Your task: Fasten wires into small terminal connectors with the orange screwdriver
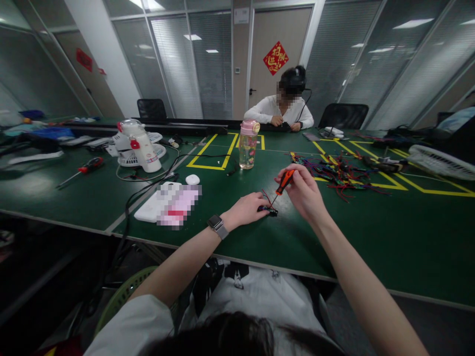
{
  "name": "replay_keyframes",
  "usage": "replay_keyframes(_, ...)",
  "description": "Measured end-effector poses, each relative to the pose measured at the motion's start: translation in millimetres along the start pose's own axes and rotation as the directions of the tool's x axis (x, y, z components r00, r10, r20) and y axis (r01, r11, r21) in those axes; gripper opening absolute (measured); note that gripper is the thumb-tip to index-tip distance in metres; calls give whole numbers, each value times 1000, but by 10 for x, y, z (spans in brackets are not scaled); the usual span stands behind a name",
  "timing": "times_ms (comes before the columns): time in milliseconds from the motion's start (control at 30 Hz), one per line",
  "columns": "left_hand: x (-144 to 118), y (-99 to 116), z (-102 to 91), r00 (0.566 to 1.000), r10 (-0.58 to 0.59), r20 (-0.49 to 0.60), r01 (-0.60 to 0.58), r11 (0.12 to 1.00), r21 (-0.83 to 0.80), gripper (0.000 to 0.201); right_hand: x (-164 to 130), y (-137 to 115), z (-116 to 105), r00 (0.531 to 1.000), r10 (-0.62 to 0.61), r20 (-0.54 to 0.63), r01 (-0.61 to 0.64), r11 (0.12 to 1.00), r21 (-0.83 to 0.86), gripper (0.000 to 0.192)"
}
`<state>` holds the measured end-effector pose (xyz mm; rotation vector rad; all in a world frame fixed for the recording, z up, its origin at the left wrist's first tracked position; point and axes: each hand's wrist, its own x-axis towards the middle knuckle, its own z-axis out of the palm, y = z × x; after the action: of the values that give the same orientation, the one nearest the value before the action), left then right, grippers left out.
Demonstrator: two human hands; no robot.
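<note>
Dark hair [226, 336] and a white shirt [256, 296] fill the bottom edge, above them the green counter [371, 237]. A person in white [282, 110] sits at its far side. A wire heap [334, 173] lies right of a bottle [248, 144]. The left hand [247, 209], watch [217, 225] on its wrist, is closed on a small part [270, 211] lying on the counter. The right hand [303, 192] grips a screwdriver [284, 183], tip down on that part
</note>
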<state>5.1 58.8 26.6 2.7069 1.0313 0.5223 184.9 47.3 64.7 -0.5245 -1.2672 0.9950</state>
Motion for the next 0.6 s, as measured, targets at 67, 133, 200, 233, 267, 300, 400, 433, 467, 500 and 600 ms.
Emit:
replay_keyframes(67,0,3,0,1000,-2,1,2,1000,-2,19,-8,11,12,1000,8,-6,-8,1000,16,21)
replay_keyframes(133,1,4,1,1000,-3,-1,3,1000,-4,19,-11,27,8,1000,-6,-29,6,1000,17,22)
replay_keyframes(200,3,0,3,1000,-4,-5,4,1000,-8,20,-11,39,-9,998,-38,-57,38,999,-15,23)
replay_keyframes(233,3,-2,4,1000,-3,-6,3,1000,-10,20,-9,41,-19,996,-51,-67,49,998,-34,23)
replay_keyframes(267,3,-4,4,1000,-1,-7,1,1000,-13,20,-8,39,-27,996,-54,-72,51,998,-48,23)
replay_keyframes(300,2,-6,4,1000,0,-9,-1,1000,-15,20,-7,34,-33,996,-47,-69,44,998,-54,23)
replay_keyframes(400,-3,-2,-1,1000,-2,-9,2,1000,-14,20,-9,5,-25,1000,1,-23,-2,999,-36,26)
replay_keyframes(433,-4,1,-2,1000,-5,-7,5,1000,-12,20,-11,-5,-15,1000,13,-2,-13,1000,-23,27)
replay_keyframes(467,-5,4,-4,1000,-7,-6,7,1000,-8,20,-15,-14,-3,1000,21,16,-21,1000,-6,28)
replay_keyframes(500,-5,6,-4,1000,-7,-4,7,1000,-6,20,-19,-20,10,999,25,30,-25,1000,11,27)
replay_keyframes(600,0,6,-1,1000,-3,-2,3,1000,-6,20,-33,-23,39,999,26,33,-27,999,36,22)
